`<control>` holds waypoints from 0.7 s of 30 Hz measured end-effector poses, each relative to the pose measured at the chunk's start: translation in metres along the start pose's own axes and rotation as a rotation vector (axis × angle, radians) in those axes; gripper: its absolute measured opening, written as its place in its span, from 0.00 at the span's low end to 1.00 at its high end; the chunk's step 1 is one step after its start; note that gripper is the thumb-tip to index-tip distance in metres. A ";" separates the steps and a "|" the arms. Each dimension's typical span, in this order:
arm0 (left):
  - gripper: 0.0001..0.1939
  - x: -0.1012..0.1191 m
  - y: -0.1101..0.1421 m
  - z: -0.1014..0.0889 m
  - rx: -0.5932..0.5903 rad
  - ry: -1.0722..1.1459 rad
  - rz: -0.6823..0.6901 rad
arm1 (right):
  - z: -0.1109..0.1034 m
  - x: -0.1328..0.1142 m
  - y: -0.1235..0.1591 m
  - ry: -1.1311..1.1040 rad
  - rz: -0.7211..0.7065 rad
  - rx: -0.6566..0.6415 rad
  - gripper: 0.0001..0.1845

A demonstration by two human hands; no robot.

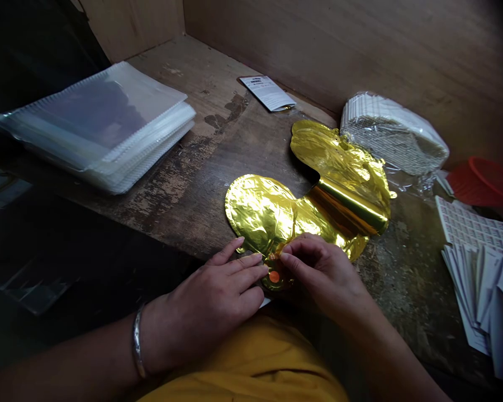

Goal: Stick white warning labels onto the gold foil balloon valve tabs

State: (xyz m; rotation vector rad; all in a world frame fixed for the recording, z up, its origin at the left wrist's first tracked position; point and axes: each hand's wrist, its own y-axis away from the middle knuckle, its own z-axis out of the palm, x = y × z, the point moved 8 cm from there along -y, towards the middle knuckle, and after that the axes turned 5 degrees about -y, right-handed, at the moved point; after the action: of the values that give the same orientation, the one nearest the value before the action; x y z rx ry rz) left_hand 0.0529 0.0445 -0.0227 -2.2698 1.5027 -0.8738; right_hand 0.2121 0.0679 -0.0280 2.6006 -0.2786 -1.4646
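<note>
A flat gold foil balloon lies on the worn wooden table, its near end at the table's front edge and its middle curved up in a shiny fold. My left hand rests with fingers stretched out at the balloon's near end, the fingertips touching the foil. Thumb and forefinger of my right hand are pinched together on the foil just right of them. Between the two hands a small round orange spot shows on the gold. What lies under my left palm is hidden, apart from a bit of white below it.
To the left stands a stack of clear plastic sleeves. A folded printed leaflet lies near the back wall. At the right are a plastic-wrapped white bundle, a red basket, a sticker sheet and several fanned paper slips.
</note>
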 end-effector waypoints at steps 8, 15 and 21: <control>0.05 -0.001 0.000 0.001 -0.003 -0.009 0.006 | 0.001 0.006 0.002 -0.092 0.074 -0.018 0.09; 0.05 0.000 0.000 0.001 0.000 0.000 0.007 | 0.001 0.003 0.001 -0.096 0.034 -0.037 0.09; 0.04 -0.001 -0.002 0.000 -0.013 0.004 0.005 | 0.003 0.003 0.000 -0.033 0.046 -0.030 0.10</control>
State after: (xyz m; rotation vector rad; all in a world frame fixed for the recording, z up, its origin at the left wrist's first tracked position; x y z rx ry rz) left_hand 0.0540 0.0460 -0.0218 -2.2742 1.5193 -0.8701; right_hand 0.2113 0.0668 -0.0322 2.5317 -0.3155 -1.4868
